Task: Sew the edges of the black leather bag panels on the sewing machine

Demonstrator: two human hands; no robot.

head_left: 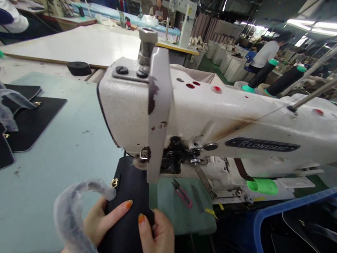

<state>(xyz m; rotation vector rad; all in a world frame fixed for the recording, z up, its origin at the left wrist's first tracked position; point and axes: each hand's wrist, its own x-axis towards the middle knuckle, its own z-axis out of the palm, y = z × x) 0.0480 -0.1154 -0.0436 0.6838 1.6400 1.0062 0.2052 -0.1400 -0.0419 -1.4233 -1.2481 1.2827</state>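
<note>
A black bag panel [125,230] runs from the front edge up under the head of a white sewing machine [127,107]. My left hand [103,222] grips its left side, thumb on top and fingers underneath. On the right edge, my right hand [158,239] holds the panel with the thumb on top and fingers curled. A handle wrapped in clear plastic [68,213] loops out over my left wrist, fixed near a gold-coloured fitting [114,183]. The panel's far end and the needle are hidden behind the machine head.
More black panels with wrapped handles [39,120] lie on the pale table [62,178] at left. Pink-handled thread snips [183,194] rest right of the panel. A blue basket [256,228] holds further panels. People work behind.
</note>
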